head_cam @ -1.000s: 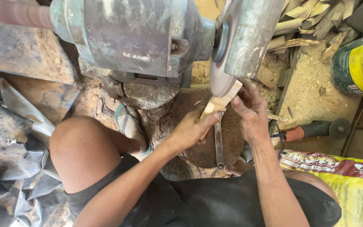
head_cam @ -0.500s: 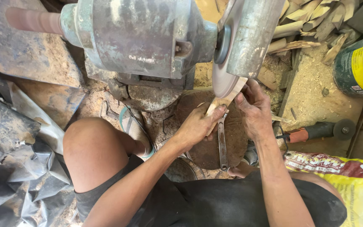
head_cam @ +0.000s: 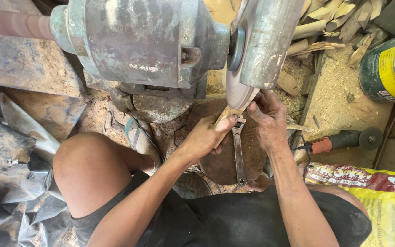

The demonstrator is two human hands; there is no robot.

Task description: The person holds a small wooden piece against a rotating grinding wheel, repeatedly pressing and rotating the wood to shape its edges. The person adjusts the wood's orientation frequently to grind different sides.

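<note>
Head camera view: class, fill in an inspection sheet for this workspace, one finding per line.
Surface: dirt floor strewn with sawdust and wood chips.
Job's things: small pale wooden piece pressed against the round sanding disc of a grey-green bench motor.
Clutter: steel adjustable wrench lying below the hands; orange-handled angle grinder; pile of wood offcuts; yellow and green can; yellow and red sack; black plastic sheeting.
Grippers: left hand and right hand both grip the wooden piece.
Cables: thin black cord by the grinder.
Surroundings: person's bent knee and sandalled foot.
</note>
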